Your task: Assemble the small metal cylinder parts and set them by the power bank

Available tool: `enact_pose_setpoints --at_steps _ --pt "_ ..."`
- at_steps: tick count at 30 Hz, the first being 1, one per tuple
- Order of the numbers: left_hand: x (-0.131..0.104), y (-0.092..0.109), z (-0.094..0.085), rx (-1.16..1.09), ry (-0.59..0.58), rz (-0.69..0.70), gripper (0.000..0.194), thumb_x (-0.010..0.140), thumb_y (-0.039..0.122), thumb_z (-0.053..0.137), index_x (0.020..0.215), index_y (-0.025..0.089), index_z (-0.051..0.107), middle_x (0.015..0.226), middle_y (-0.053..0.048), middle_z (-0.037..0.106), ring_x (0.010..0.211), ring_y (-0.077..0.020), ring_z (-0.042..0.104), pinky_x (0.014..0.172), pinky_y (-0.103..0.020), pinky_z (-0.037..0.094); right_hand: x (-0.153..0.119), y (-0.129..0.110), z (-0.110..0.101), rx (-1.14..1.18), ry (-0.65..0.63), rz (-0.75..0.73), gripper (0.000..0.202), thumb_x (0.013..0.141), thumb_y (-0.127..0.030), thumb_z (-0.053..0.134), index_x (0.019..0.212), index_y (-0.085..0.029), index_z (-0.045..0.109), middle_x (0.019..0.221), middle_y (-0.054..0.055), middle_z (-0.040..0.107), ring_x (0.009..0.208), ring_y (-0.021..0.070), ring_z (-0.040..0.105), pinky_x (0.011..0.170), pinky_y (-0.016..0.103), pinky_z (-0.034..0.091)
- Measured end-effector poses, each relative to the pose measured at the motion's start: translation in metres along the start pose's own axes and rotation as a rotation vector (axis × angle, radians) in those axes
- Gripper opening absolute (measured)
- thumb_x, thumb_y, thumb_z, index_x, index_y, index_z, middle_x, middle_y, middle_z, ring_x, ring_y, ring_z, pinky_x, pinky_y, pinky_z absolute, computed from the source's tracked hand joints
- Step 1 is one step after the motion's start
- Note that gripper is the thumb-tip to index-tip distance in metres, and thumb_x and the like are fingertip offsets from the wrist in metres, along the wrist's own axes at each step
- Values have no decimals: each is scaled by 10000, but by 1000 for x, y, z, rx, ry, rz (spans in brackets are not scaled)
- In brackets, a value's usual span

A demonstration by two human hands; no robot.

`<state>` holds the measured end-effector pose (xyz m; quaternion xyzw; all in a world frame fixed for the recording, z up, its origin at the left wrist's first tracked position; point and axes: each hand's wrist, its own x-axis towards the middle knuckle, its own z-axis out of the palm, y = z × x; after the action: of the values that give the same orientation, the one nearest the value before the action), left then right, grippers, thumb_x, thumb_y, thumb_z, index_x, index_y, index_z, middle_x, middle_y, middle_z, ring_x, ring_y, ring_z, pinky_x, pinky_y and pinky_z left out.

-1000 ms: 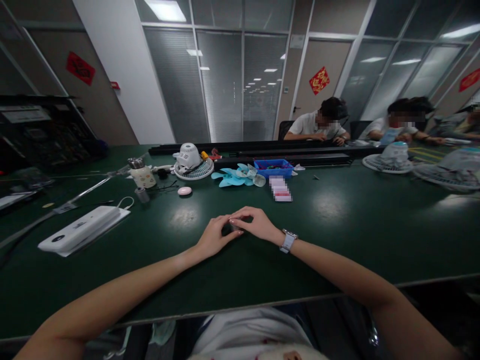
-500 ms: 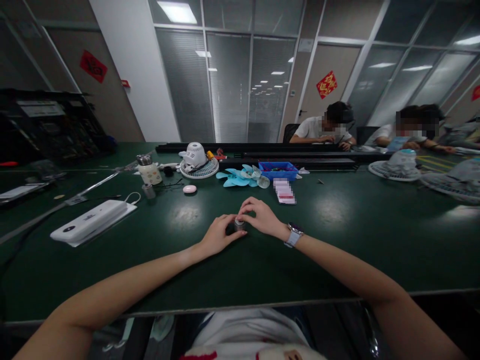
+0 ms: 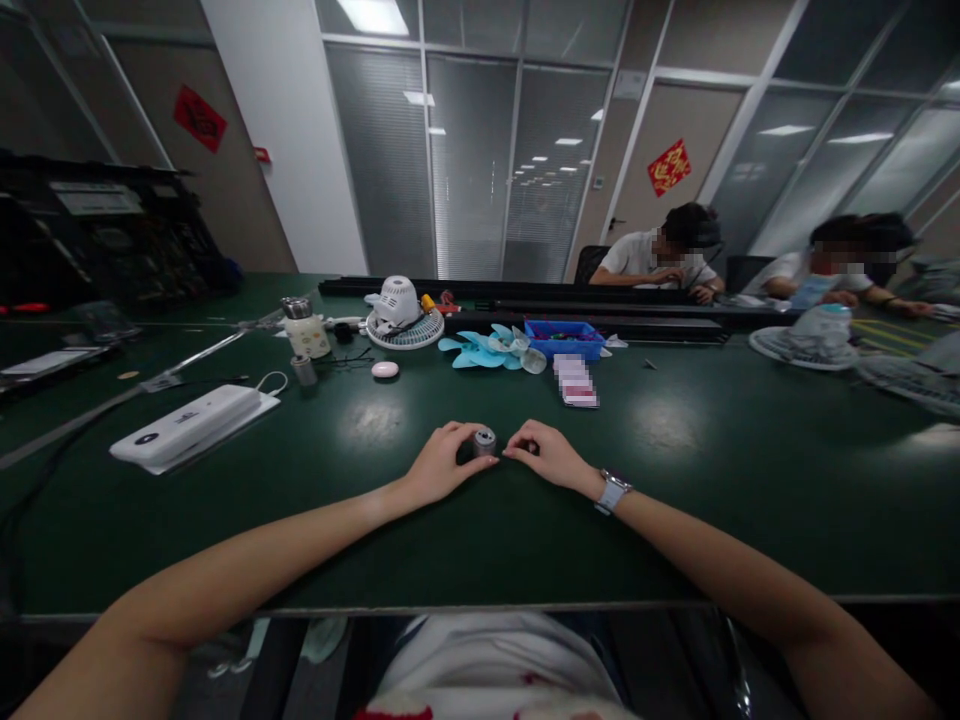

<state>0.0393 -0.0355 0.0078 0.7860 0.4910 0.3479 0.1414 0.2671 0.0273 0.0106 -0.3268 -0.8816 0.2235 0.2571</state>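
Observation:
A small grey metal cylinder (image 3: 484, 443) with a dark opening in its top stands on the green table. My left hand (image 3: 441, 464) is curled around its left side, thumb in front and fingers behind. Just right of the cylinder and apart from it is my right hand (image 3: 553, 456), with a watch on the wrist. Its thumb and fingertips are drawn together. A small dark patch shows between the curled fingers; I cannot make out what it is. Another metal cylinder (image 3: 304, 371) stands farther off to the left.
Beyond my hands lie a light-blue fan blade (image 3: 480, 350), a blue bin (image 3: 564, 340) of small parts, a phone (image 3: 575, 380), a white fan body (image 3: 400, 308) and a pink oval case (image 3: 385, 370). At left are a flask (image 3: 306, 330) and a white device (image 3: 187, 425). Two people sit across the table.
My right hand has moved off the top of the cylinder, to the right and slightly down. The cylinder's top is now uncovered. My left hand stays around it, and the view has shifted slightly.

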Motion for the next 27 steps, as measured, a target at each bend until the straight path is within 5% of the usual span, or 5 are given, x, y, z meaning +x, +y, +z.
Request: enact_pose_setpoints --at_steps 7,15,21,24,27 --pt "4 -23 -32 188 127 -97 418 845 518 589 1111 195 610 1067 -85 640 999 -256 566 884 -402 422 -2 3 -1 15 -36 -30 214 892 -388 580 955 -203 668 945 44 596 793 142 548 697 277 444" --pt "16 -120 -110 458 492 -692 544 846 468 603 1234 96 524 1113 -154 621 1120 -370 500 921 -529 361 -2 4 -2 126 -8 47 242 950 -332 460 1047 -191 632 902 36 611 702 130 497 631 263 392" --pt "13 -139 -116 456 538 -859 587 832 470 612 1253 76 500 1186 -216 579 1186 -412 456 959 -580 337 0 8 -2 359 53 196 221 936 -266 414 1008 -164 596 860 23 596 685 117 519 645 256 410" --pt "17 -107 -98 570 685 -633 759 795 448 662 1397 90 371 1386 -230 429 1296 -402 350 1025 -566 304 2 11 -1 435 109 231 219 920 -229 388 959 -153 589 810 12 580 627 102 504 619 244 407" --pt "13 -54 -68 517 441 -130 660 878 456 559 1427 144 367 1438 -169 402 1320 -318 367 1072 -478 318 3 12 0 476 146 240 212 894 -202 384 915 -150 588 771 4 571 597 95 496 596 233 399"
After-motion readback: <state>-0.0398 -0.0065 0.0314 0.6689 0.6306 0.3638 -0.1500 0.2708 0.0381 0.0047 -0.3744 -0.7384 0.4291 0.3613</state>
